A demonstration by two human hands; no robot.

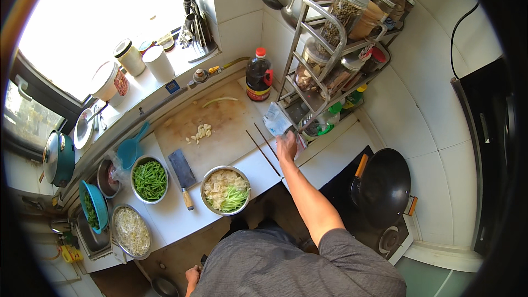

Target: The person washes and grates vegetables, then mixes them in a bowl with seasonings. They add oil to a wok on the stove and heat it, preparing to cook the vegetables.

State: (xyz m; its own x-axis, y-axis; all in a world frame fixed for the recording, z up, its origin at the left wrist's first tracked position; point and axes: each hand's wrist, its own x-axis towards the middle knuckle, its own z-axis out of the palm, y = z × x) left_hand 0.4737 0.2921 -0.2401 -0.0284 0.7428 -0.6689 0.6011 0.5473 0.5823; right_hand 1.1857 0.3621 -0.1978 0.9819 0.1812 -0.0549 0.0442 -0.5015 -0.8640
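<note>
At the counter's right side, my right hand has its fingers curled on a clear and white plastic bag beside the metal rack. Two brown chopsticks lie just left of that hand. Low by my body is my left hand, its fingers bent and partly hidden; whether it holds anything is unclear. Peeled garlic cloves and a scallion piece rest on the cutting board. A cleaver lies at its left edge. Nearest me stands a metal bowl of pale fungus pieces and shredded green vegetable.
A tiered rack holds jars and bottles, with a soy sauce bottle beside it. A wok sits on the stove at right. Left are cut green beans, bean sprouts, a blue basin of greens and the sink.
</note>
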